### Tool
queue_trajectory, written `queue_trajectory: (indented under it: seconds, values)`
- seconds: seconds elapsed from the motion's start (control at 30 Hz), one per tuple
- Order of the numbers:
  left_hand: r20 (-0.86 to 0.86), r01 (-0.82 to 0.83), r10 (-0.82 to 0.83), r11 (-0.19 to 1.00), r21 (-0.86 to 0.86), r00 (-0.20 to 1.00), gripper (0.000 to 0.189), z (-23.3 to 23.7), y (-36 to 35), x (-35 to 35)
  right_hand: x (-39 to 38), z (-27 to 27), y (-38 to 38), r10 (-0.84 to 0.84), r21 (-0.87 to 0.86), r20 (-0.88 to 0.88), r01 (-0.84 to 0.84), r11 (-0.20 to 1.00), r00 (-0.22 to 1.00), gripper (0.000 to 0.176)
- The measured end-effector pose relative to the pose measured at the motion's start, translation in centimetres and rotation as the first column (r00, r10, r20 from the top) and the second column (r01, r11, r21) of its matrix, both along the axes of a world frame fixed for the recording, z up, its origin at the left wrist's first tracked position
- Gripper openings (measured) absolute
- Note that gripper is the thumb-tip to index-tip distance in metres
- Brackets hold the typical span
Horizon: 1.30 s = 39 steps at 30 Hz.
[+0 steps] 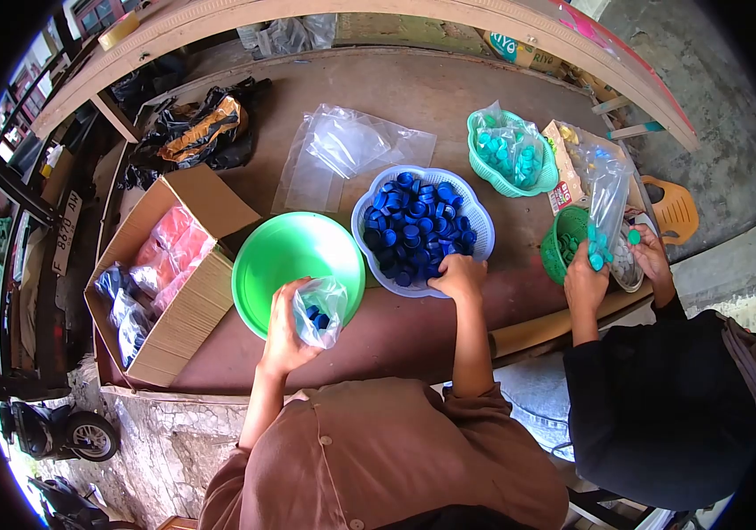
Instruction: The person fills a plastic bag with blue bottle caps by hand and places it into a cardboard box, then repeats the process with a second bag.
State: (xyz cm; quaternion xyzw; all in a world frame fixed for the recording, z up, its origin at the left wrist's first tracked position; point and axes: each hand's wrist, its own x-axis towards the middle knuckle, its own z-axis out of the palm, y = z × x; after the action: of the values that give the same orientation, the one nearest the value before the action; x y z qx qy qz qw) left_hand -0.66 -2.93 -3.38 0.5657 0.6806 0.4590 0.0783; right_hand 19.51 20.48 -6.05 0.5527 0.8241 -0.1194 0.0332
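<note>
My left hand [281,334] is closed around a clear plastic bag [332,309], held over the near rim of a bright green bowl [250,274]. A few dark blue bottle caps [317,316] show inside the bag. My right hand [461,276] is at the near right rim of a pale blue basket [484,231], its fingers curled down beside the caps. Blue bottle caps [415,221] fill much of that basket. Whatever sits between the right fingertips is hidden.
Clear plastic bags [347,141] lie behind the basket. At left stands a cardboard box [179,331] of bagged caps; black plastic [210,132] lies behind it. A turquoise basket [532,187] holds bagged caps. On the right, a co-worker's hands [586,287] handle a bag of turquoise caps.
</note>
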Motion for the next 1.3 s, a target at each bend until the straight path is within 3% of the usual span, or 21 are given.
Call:
queue_trajectory:
  seconds: [0.03, 0.07, 0.1, 0.13, 0.17, 0.2, 0.27, 0.4, 0.47, 0.53, 0.6, 0.7, 0.8, 0.87, 0.9, 0.93, 0.97, 1.03, 1.13, 1.3]
  values:
    - [0.011, -0.003, 0.003, 1.000, -0.009, 1.000, 0.077, -0.1, -0.1, 0.0, 0.3, 0.4, -0.2, -0.011, -0.049, -0.147, 0.004, 0.999, 0.989, 0.027]
    - [0.013, -0.006, 0.006, 1.000, -0.009, 1.000, 0.077, -0.3, -0.1, 0.0, 0.6, 0.8, -0.4, -0.008, -0.049, -0.145, 0.001, 0.999, 0.989, 0.027]
    - [0.070, -0.009, 0.009, 1.000, -0.005, 0.998, 0.077, -0.7, -0.1, 0.0, 0.9, 1.3, -0.7, 0.096, 0.031, -0.429, -0.091, 0.995, 0.898, 0.029]
    - [0.126, -0.010, 0.010, 1.000, 0.000, 0.992, 0.078, -0.9, -0.1, 0.0, 1.2, 1.9, -1.2, 0.204, 0.136, -0.665, -0.153, 0.979, 0.718, 0.032]
    - [0.126, -0.010, 0.010, 1.000, 0.003, 0.992, 0.078, -0.8, 0.0, 0.0, 1.1, 3.2, -2.1, 0.339, 0.320, -0.643, -0.161, 0.934, 0.687, 0.035]
    - [0.127, -0.009, 0.009, 1.000, -0.001, 0.992, 0.078, -0.6, 0.1, 0.0, 1.0, 4.2, -2.7, 0.341, 0.323, -0.642, -0.161, 0.933, 0.686, 0.035]
    - [0.128, -0.006, 0.006, 1.000, -0.006, 0.992, 0.078, -0.5, 0.1, 0.1, 0.8, 6.0, -3.9, 0.549, 0.600, -0.574, -0.144, 0.787, 0.607, 0.036]
    - [0.116, -0.006, 0.005, 1.000, 0.009, 0.993, 0.078, -0.3, 0.1, 0.3, 0.5, 8.4, -5.8, 0.596, 0.643, -0.590, -0.130, 0.755, 0.545, 0.034]
    - [0.110, -0.015, 0.014, 1.000, 0.011, 0.994, 0.078, -0.3, 0.1, 0.4, -0.4, 9.2, -6.9, 0.625, 0.632, -0.690, -0.115, 0.766, 0.366, 0.030]
    - [0.121, 0.006, -0.006, 1.000, 0.005, 0.993, 0.079, -0.4, 0.1, 0.4, -1.6, 10.0, -9.2, 0.624, 0.588, -0.724, -0.209, 0.781, 0.293, 0.028]
    - [0.133, 0.024, -0.024, 1.000, 0.003, 0.991, 0.079, -0.9, 0.1, 0.5, -3.3, 9.5, -10.8, 0.683, 0.576, -0.677, -0.380, 0.723, 0.273, 0.025]
    - [0.136, 0.055, -0.056, 0.998, 0.013, 0.989, 0.080, -0.8, 0.2, 0.5, -5.1, 7.7, -12.4, 0.745, 0.483, -0.551, -0.584, 0.653, 0.376, 0.025]
    - [0.136, 0.041, -0.042, 0.999, 0.007, 0.990, 0.078, -0.9, 0.0, 0.2, -5.2, 7.9, -12.4, 0.663, 0.478, -0.676, -0.494, 0.726, 0.321, 0.029]
    - [0.146, 0.001, -0.003, 1.000, 0.014, 0.989, 0.076, -0.7, -0.1, 0.2, -4.3, 8.3, -10.5, 0.619, 0.466, -0.704, -0.431, 0.772, 0.347, 0.029]
    - [-0.063, -0.008, 0.009, 1.000, 0.029, 0.998, 0.077, 0.1, -0.1, 0.0, -3.7, 7.6, -9.1, 0.556, 0.445, -0.720, -0.338, 0.829, 0.415, 0.028]
    - [-0.061, -0.008, 0.010, 1.000, 0.028, 0.998, 0.077, 0.0, -0.1, 0.0, -2.9, 7.3, -7.3, 0.471, 0.394, -0.726, -0.259, 0.882, 0.501, 0.027]
    - [-0.054, 0.000, 0.002, 0.999, 0.033, 0.999, 0.077, -0.2, -0.1, 0.0, -1.9, 6.3, -5.7, 0.411, 0.453, -0.623, -0.121, 0.883, 0.666, 0.028]
    - [-0.046, 0.008, -0.006, 0.999, 0.041, 0.999, 0.076, -0.3, -0.1, 0.0, 0.5, 3.0, -2.6, 0.122, 0.458, -0.307, 0.034, 0.888, 0.944, 0.033]
    - [-0.024, 0.000, 0.000, 1.000, 0.018, 1.000, 0.076, -0.2, 0.0, 0.1, 2.5, 0.5, -0.3, 0.002, 0.408, -0.118, 0.047, 0.912, 0.993, 0.034]
    - [-0.060, 0.004, -0.001, 0.999, 0.043, 0.998, 0.076, 0.1, 0.1, 0.0, 3.1, -0.9, 0.8, 0.010, 0.364, -0.107, 0.030, 0.931, 0.994, 0.036]
